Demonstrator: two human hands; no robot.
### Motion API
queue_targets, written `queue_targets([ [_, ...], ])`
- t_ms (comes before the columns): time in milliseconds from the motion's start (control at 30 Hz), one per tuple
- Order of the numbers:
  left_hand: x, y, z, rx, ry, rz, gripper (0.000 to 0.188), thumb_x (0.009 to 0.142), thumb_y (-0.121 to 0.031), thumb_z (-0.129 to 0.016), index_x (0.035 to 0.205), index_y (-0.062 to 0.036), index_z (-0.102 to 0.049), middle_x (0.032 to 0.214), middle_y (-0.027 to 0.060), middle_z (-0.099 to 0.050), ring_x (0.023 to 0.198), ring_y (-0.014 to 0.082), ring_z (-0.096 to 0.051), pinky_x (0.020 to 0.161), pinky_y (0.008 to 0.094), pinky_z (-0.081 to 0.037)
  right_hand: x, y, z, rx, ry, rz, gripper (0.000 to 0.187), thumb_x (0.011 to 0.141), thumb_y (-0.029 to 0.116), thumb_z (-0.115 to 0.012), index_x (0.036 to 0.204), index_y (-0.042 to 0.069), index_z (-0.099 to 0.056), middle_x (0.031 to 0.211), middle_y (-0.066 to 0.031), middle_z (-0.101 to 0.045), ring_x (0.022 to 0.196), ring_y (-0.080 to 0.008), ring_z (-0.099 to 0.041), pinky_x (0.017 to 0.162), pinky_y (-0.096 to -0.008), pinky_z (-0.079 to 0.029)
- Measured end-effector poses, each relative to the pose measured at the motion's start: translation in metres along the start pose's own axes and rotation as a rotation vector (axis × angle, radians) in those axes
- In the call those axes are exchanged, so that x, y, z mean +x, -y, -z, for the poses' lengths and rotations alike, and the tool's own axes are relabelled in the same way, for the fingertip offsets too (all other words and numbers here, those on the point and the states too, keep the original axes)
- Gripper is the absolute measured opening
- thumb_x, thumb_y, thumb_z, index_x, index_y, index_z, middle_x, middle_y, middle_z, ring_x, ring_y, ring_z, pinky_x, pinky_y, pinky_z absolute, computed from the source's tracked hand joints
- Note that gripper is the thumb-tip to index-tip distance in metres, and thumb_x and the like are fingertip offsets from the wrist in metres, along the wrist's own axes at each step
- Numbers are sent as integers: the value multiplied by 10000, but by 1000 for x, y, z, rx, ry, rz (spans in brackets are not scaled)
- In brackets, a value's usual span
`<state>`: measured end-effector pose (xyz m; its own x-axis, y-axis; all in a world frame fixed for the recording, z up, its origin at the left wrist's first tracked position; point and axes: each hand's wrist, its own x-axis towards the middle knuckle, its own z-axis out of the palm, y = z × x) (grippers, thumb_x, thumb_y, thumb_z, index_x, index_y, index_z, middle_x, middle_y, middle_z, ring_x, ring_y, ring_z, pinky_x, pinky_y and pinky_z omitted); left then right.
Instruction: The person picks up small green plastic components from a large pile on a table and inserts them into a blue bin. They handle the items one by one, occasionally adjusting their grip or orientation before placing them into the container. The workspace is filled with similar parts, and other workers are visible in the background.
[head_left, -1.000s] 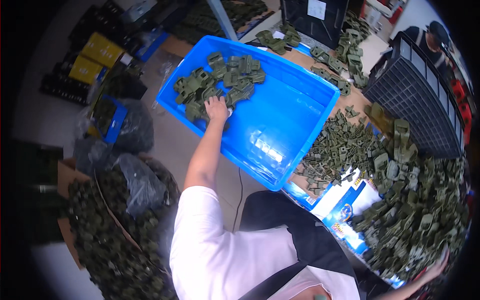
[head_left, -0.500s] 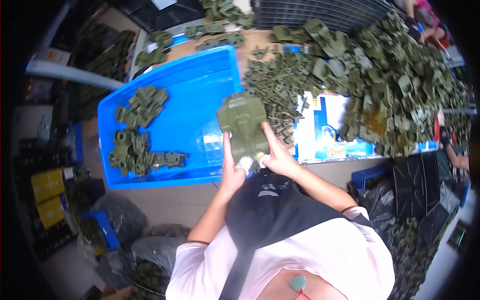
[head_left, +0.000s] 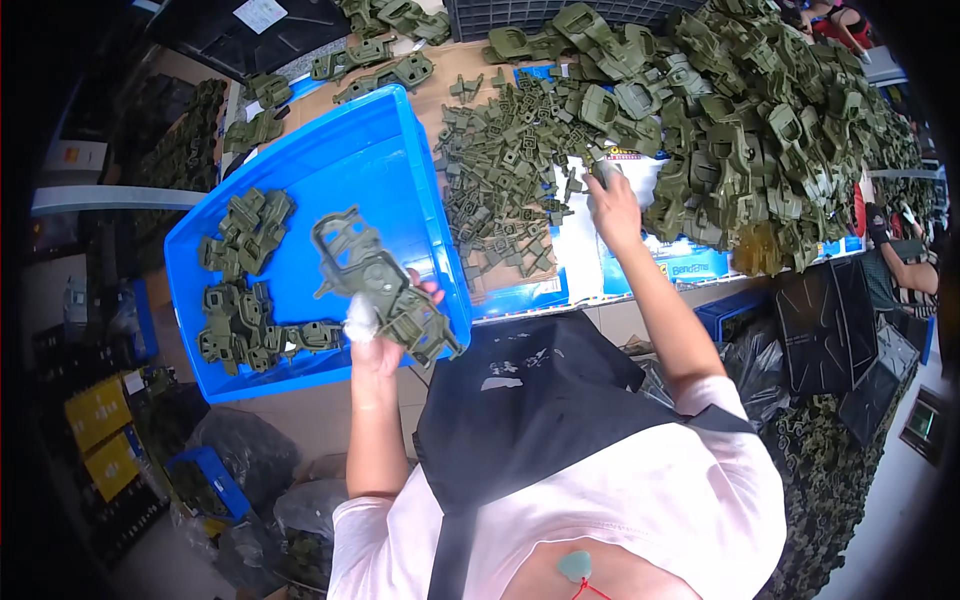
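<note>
an olive-green plastic assembly (head_left: pixel 385 285) is gripped in the left hand (head_left: pixel 375 335), just left of the frame's centre, over the near right corner of a blue bin (head_left: pixel 390 150). the fingers of that hand are closed around the lower part of the assembly, and something white is seen at the fingertips (what it is cannot be told). the bin takes up the upper left of the frame and is tilted in the picture; a cluster of finished green parts (head_left: pixel 240 290) is seen lying along its left and lower inside.

the right hand (head_left: pixel 612 205) is stretched out to the upper middle of the frame, onto the desk (head_left: pixel 470 60), where it is laid on white printed sheets (head_left: pixel 575 250) at the edge of a spread of small green clips (head_left: pixel 500 175). a small piece seems to be pinched at its fingertips, but whether anything is really gripped cannot be told.

a large heap of bigger green parts (head_left: pixel 760 130) is piled across the upper right of the frame. a dark apron (head_left: pixel 530 400) is worn over a pink shirt (head_left: pixel 640 510) at the lower centre. another person's arm (head_left: pixel 905 260) is seen at the right edge.
</note>
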<state>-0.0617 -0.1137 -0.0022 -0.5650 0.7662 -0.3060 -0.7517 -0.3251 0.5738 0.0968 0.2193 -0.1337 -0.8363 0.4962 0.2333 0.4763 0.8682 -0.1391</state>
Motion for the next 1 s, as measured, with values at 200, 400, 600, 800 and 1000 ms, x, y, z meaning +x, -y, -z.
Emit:
queue_targets([
  [200,9,15,-9,301,-27,124,623,797,-342,-604,1316,-99,-360,1092,150,-571,820,285,-636,745,412,-520,52,-36,-34,-82,254,454,263,798,152,-491,1041,175,-591,1011,-121,-492,1035,-285,-462,895,-375,-395],
  [400,22,25,-9,279,-17,264,711,776,-254,-652,1375,-127,-288,1263,87,-475,1117,193,-504,918,340,-434,46,49,100,357,-63,418,288,674,116,-675,898,82,-496,1099,-168,-506,1060,-341,-479,854,-394,-416],
  [600,38,33,-26,443,38,277,648,783,-245,-645,1330,-76,-341,1153,111,-550,889,227,-624,700,380,-555,20,94,144,668,129,341,253,724,181,-690,900,55,-559,775,-86,-581,726,-286,-592,634,-366,-473],
  [800,44,29,-46,568,144,343,635,798,-203,-636,1339,-65,-332,1182,86,-530,998,178,-564,792,307,-488,7,100,150,404,82,415,369,686,37,-552,1053,75,-559,816,-135,-549,770,-311,-587,673,-377,-502],
  [1000,46,29,-49,643,252,307,639,773,-115,-666,1325,-52,-350,1206,81,-514,1072,152,-504,882,297,-424,12,99,161,448,326,434,384,643,2,-563,1020,74,-590,724,-120,-529,701,-310,-585,592,-405,-486],
])
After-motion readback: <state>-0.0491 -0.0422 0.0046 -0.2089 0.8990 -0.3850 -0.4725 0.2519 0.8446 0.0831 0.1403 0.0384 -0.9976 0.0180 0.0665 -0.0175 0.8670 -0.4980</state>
